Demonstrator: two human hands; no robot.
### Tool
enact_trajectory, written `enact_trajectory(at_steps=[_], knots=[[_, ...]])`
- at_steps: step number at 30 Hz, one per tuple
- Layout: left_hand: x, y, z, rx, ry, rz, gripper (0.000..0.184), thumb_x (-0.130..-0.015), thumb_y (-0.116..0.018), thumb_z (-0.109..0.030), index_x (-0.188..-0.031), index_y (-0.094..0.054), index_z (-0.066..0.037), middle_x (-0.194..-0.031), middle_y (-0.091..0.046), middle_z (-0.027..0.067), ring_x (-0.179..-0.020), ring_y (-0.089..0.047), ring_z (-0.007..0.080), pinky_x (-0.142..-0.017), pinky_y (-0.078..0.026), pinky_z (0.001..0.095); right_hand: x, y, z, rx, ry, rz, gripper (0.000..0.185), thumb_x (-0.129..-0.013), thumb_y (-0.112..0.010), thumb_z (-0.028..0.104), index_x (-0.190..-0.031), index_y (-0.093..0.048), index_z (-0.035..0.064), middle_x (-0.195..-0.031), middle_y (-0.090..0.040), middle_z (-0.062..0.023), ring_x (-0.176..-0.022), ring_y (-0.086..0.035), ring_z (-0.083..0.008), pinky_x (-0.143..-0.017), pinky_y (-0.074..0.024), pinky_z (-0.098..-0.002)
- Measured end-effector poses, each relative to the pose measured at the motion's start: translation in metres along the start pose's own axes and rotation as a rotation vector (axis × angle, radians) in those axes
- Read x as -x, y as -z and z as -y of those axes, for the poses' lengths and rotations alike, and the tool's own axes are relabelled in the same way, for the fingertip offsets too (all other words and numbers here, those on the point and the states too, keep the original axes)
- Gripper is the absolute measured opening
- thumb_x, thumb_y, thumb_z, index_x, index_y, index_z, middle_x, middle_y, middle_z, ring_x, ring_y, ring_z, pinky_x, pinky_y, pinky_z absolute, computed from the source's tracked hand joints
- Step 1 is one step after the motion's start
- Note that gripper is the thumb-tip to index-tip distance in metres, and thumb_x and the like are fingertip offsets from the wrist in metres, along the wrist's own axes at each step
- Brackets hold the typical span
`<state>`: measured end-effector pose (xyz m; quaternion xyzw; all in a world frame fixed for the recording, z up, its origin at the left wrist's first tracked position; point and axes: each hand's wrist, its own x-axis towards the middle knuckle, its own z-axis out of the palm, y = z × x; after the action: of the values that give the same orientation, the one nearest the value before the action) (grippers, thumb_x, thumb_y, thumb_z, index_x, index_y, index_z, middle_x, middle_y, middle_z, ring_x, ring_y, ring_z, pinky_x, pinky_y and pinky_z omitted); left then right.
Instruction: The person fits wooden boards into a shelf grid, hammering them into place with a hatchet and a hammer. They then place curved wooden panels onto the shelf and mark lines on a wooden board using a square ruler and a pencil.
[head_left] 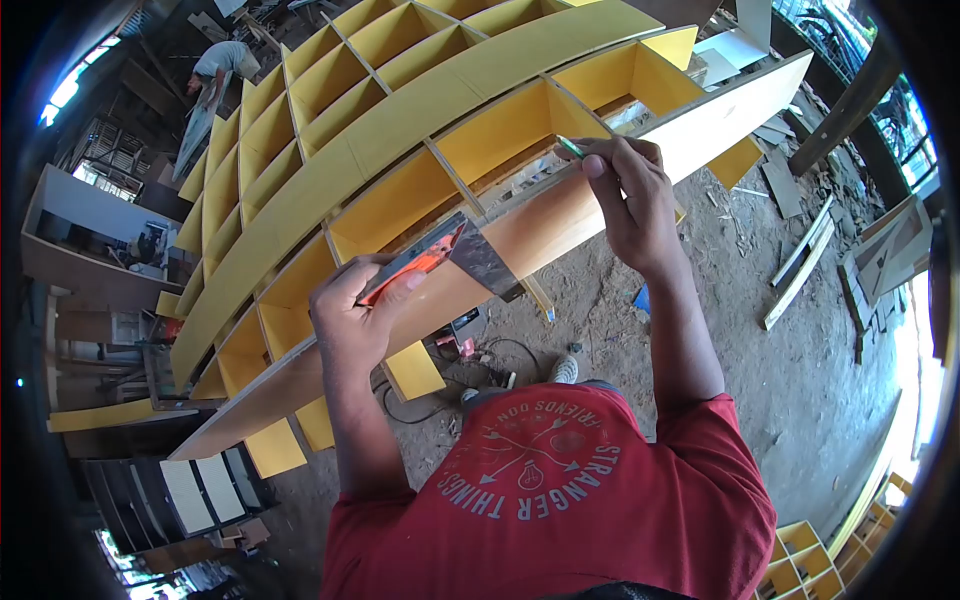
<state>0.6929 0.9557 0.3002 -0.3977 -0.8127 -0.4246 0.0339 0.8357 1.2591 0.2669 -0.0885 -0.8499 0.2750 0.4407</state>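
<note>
My left hand (352, 310) is closed around the orange-and-dark handle of a try square (485, 262). The square's wide dark blade lies across the long plywood board (545, 222) at the near side of a yellow compartmented frame (390, 205). Pinched in the fingers of my right hand (632, 195) is a slim green pencil (570, 147). This hand is above the board, right of the square, with the pencil's tip pointing up and left over an open compartment.
Dirt floor with wood scraps (785, 185) and loose strips (800, 262) lies to the right. A cable (400, 412) runs on the ground near my feet. Another person (222, 65) bends over at the far left. More yellow frames (803, 560) stand at lower right.
</note>
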Motion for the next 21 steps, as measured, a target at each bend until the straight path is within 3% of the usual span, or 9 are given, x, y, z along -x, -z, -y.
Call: enact_trajectory(at_steps=[8,11,12,15,17,19,21], knots=[[0.004,-0.007,-0.005,0.008,0.024,-0.057,0.028,-0.088,-0.091,-0.017,-0.094,-0.074,0.005,-0.079,-0.067,0.0065,-0.072,-0.059,0.0128,-0.068,-0.047,0.0279,0.004,0.000,-0.001,-0.038,0.013,0.013,0.017,-0.107,-0.065,0.014,-0.114,-0.073,0.0016,-0.110,-0.080,-0.0134,-0.108,-0.073,-0.0296,-0.108,-0.0459,-0.0446],[0.005,-0.007,-0.006,0.005,0.024,-0.058,0.028,-0.088,-0.091,-0.017,-0.093,-0.074,0.005,-0.078,-0.067,0.0068,-0.072,-0.059,0.0131,-0.068,-0.048,0.0284,0.015,-0.011,-0.001,-0.182,0.066,-0.188,0.016,-0.107,-0.063,0.011,-0.112,-0.072,0.0001,-0.112,-0.080,-0.0149,-0.109,-0.074,-0.0270,-0.109,-0.0460,-0.0442],[0.004,-0.007,-0.006,-0.001,0.022,-0.058,0.028,-0.088,-0.091,-0.017,-0.092,-0.074,0.005,-0.078,-0.067,0.0070,-0.072,-0.059,0.0133,-0.068,-0.048,0.0286,0.021,-0.012,0.004,-0.192,0.079,-0.279,0.012,-0.104,-0.064,0.007,-0.109,-0.073,-0.0003,-0.104,-0.079,-0.0139,-0.097,-0.074,-0.0255,-0.096,-0.0523,-0.0411],[0.003,-0.005,-0.001,-0.047,-0.021,-0.048,0.025,-0.089,-0.091,-0.018,-0.095,-0.077,0.002,-0.079,-0.072,0.0076,-0.070,-0.067,0.0133,-0.067,-0.051,0.0286,0.068,-0.006,0.013,-0.164,-0.108,-0.158,0.007,-0.100,-0.070,0.006,-0.102,-0.074,0.0014,-0.089,-0.075,-0.0108,-0.079,-0.070,-0.0247,-0.075,-0.0541,-0.0388],[0.003,-0.005,-0.002,-0.037,-0.027,-0.040,0.025,-0.089,-0.091,-0.017,-0.095,-0.076,0.003,-0.080,-0.072,0.0080,-0.071,-0.067,0.0134,-0.067,-0.052,0.0285,0.089,-0.014,0.023,-0.096,-0.107,0.006,0.003,-0.095,-0.076,0.005,-0.096,-0.074,0.0026,-0.078,-0.069,-0.0084,-0.065,-0.063,-0.0239,-0.062,-0.0502,-0.0397],[0.004,-0.007,-0.002,-0.022,-0.043,-0.044,0.025,-0.088,-0.091,-0.016,-0.095,-0.076,0.003,-0.080,-0.073,0.0083,-0.071,-0.067,0.0135,-0.067,-0.052,0.0285,0.122,-0.029,0.021,-0.052,-0.207,0.168,0.008,-0.094,-0.077,0.010,-0.092,-0.073,0.0041,-0.070,-0.066,-0.0125,-0.062,-0.065,-0.0315,-0.060,-0.0515,-0.0447],[0.005,-0.008,-0.001,-0.005,-0.066,-0.056,0.025,-0.088,-0.091,-0.016,-0.095,-0.076,0.003,-0.081,-0.073,0.0086,-0.071,-0.067,0.0136,-0.067,-0.052,0.0285,0.149,-0.044,0.014,-0.057,-0.235,0.221,0.008,-0.094,-0.077,0.010,-0.092,-0.073,0.0035,-0.067,-0.066,-0.0101,-0.057,-0.065,-0.0264,-0.057,-0.0513,-0.0405]])
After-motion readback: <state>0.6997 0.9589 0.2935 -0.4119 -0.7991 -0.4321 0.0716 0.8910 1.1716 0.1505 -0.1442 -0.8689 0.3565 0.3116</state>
